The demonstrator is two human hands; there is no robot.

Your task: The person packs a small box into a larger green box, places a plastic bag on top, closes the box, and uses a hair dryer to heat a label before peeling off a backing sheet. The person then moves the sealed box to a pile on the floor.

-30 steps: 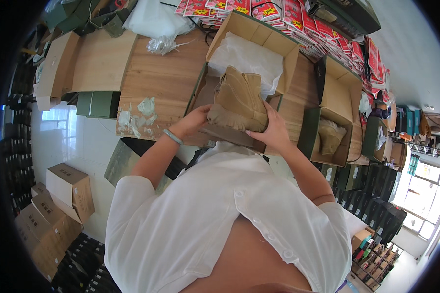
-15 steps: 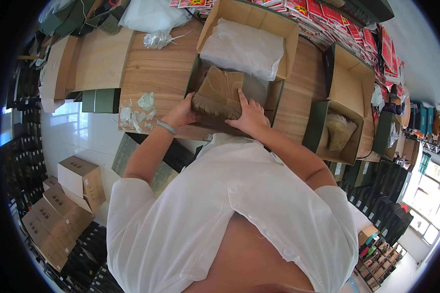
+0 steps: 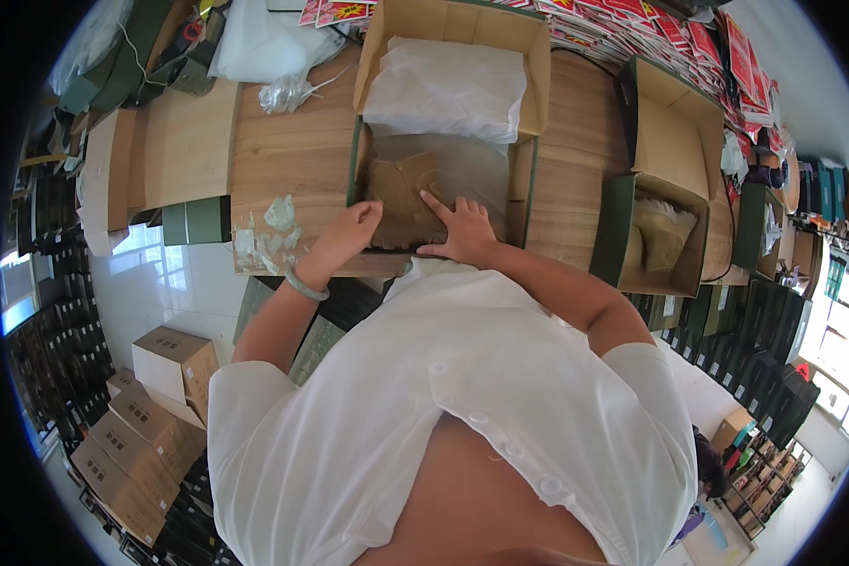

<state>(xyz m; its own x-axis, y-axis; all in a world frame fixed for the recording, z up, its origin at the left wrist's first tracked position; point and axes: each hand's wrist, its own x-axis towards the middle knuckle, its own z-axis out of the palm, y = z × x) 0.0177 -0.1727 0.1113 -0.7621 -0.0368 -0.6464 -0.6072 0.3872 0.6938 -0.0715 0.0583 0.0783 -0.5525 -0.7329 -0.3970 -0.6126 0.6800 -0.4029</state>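
Note:
A brown ankle boot (image 3: 401, 184) lies in the open green shoebox (image 3: 535, 179) in front of me. It looks hazy, as if under a thin translucent sheet. White tissue paper (image 3: 448, 85) is spread over the far part of the box and its raised lid. My right hand (image 3: 467, 229) rests over the near side with fingers spread, its index finger touching or just above the boot. At the near left corner, my left hand (image 3: 357, 229) has its fingers curled in; what they hold, if anything, is hidden.
To the right stands another open shoebox (image 3: 613, 231) with a wrapped boot (image 3: 665, 236) inside. Scraps of clear film (image 3: 278, 215) lie on the wooden table (image 3: 297, 151) at left. Red printed packets (image 3: 623, 42) pile along the back; cartons (image 3: 174, 363) stand on the floor at left.
The boot, gripped by both hands before, now lies lower in the box and looks hazier. My left hand has come off it and curled; my right hand has shifted slightly toward me.

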